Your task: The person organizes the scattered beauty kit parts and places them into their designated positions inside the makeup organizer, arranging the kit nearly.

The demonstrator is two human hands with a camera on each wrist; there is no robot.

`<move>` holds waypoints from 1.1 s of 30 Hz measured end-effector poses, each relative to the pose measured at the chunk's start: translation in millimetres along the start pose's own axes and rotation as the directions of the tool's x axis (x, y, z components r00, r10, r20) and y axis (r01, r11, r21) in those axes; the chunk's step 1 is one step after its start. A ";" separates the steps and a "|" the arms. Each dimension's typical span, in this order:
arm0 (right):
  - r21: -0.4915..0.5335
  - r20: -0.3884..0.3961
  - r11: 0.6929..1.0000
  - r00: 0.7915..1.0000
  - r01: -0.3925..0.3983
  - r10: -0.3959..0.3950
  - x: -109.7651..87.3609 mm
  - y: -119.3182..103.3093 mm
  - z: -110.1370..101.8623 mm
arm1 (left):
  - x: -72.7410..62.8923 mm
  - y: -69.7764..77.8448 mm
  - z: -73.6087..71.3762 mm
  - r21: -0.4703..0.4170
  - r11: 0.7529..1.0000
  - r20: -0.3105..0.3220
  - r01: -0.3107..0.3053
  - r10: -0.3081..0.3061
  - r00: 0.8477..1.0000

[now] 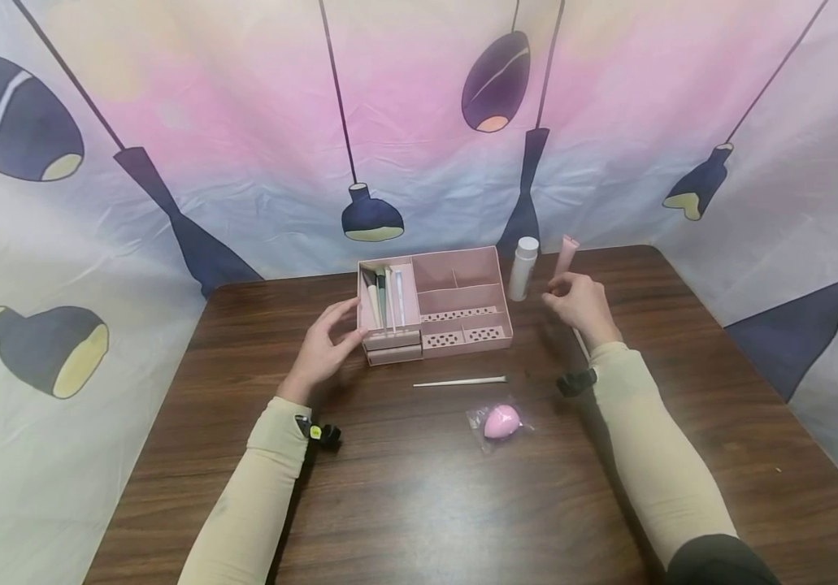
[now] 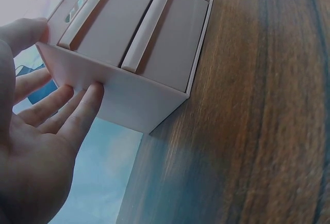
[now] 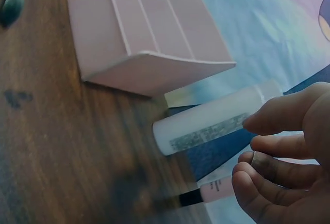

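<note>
At the far side of the dark wooden table [image 1: 404, 504] stands a pink organizer [image 1: 433, 276], with slim brushes [image 1: 380, 296] upright in its left compartment and two drawers [image 1: 393, 355] below. The hands are apart, one at each side of it. The left hand [image 1: 322, 349] touches the organizer's left side, its extended fingertips against the wall and its thumb at the upper edge. The right hand [image 1: 581, 307] is raised in front of a pink tube [image 1: 565, 256], fingers loosely bent, with nothing visible between thumb and fingers; whether it touches the tube cannot be told. The tube stands dark cap down, just beside a white bottle [image 1: 523, 272] to the organizer's right. Nearer the person, a single brush [image 1: 460, 381] lies flat, and a pink sponge [image 1: 501, 422] sits in clear wrapping.
</note>
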State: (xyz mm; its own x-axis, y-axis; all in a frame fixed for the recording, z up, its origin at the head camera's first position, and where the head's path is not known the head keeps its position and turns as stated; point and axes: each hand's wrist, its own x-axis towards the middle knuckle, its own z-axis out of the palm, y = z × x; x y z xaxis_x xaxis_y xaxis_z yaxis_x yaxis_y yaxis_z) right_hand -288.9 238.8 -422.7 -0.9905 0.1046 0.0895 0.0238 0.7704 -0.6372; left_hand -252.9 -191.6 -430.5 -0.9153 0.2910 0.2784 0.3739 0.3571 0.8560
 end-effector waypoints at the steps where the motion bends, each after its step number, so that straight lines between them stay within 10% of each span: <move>1: -0.001 0.003 1.000 1.000 -0.004 0.004 0.1 1.5 0.6 | 0.1 0.1 0.1 -0.001 1.000 0.001 0.002 -0.002 1.000; 33: -0.063 0.106 0.991 0.986 -0.119 0.125 -1.8 30.4 13.3 | -0.3 3.4 0.4 -0.012 1.000 -0.004 0.005 -0.005 1.000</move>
State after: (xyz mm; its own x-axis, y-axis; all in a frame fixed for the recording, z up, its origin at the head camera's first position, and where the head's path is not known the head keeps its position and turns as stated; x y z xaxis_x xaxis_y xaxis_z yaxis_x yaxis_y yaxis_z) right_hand -288.1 253.6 -452.4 -0.9885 0.1330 -0.0725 0.1499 0.7903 -0.5941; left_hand -251.3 -190.1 -427.9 -0.9177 0.2855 0.2764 0.3680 0.3480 0.8623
